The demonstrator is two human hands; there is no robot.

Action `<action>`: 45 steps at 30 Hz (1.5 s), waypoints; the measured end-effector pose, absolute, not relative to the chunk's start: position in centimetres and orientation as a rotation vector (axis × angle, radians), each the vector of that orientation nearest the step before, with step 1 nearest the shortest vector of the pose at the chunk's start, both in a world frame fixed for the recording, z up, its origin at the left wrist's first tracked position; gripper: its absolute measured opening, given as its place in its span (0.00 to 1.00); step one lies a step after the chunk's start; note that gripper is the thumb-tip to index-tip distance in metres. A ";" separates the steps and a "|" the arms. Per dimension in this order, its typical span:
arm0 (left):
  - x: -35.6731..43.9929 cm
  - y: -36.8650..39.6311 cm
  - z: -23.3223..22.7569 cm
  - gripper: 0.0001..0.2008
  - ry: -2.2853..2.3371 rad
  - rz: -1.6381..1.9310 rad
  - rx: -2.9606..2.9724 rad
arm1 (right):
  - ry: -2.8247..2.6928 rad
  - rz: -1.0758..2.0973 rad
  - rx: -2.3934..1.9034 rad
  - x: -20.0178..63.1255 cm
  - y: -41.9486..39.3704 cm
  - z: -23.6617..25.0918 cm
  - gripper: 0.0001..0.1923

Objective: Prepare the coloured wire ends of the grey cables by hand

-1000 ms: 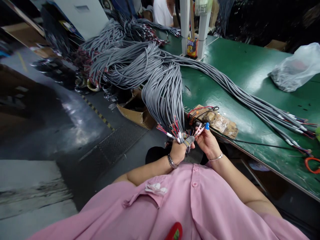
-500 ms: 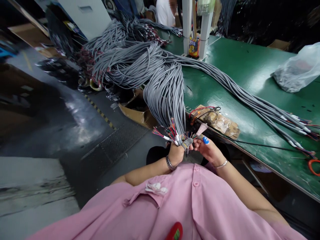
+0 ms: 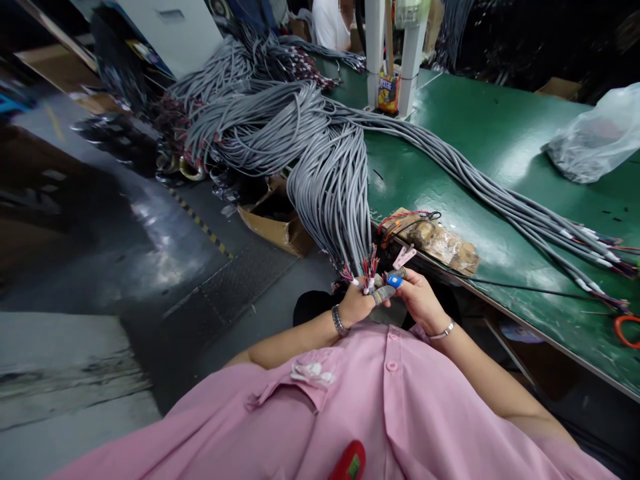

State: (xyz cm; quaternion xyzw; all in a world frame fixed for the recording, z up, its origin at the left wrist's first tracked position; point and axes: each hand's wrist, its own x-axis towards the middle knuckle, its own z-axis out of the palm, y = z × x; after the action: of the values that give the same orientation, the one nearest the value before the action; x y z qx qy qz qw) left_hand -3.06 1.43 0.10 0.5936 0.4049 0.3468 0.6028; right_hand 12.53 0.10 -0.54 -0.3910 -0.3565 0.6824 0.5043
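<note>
A thick bundle of grey cables (image 3: 330,173) hangs off the edge of the green table (image 3: 480,127) toward my lap. My left hand (image 3: 356,303), with a taped fingertip, grips the stripped ends, where red, green and white wires (image 3: 367,268) stick up. My right hand (image 3: 417,299), a blue cap on one finger, pinches a small pink clip (image 3: 404,257) right beside those wire ends. Both hands are close together just below the table edge.
A worn brown block with red wires (image 3: 433,239) lies on the table edge by my hands. A second run of grey cables (image 3: 525,213) crosses the table to the right. A plastic bag (image 3: 593,140), white posts (image 3: 390,47), an open carton (image 3: 273,217) and another person (image 3: 330,23) are farther off.
Both hands have drawn slightly lower and closer together. The fanned coloured wire ends are now gathered tighter in my left hand, and the pink clip sits nearer to them.
</note>
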 end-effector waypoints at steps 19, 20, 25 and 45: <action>-0.7 1.9 0.1 0.15 0.926 1.044 0.964 | -0.539 1.540 -0.889 13.2 3.6 -1.9 0.21; -0.6 1.9 0.1 0.16 0.931 1.037 0.968 | -0.505 1.564 -0.876 13.1 3.7 -2.0 0.20; -0.5 1.9 0.0 0.18 0.949 1.020 1.039 | -0.412 1.570 -0.835 12.9 4.0 -2.7 0.17; -2.9 2.2 -0.6 0.15 0.785 1.075 0.844 | -0.468 1.651 -0.978 15.1 1.2 -3.7 0.16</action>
State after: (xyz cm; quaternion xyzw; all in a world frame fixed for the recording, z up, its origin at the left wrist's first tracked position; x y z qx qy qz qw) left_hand -2.85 2.15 -0.59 0.3796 0.3531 0.4835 0.7053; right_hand 15.12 1.15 -3.75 -0.4132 -0.1980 0.6978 0.5506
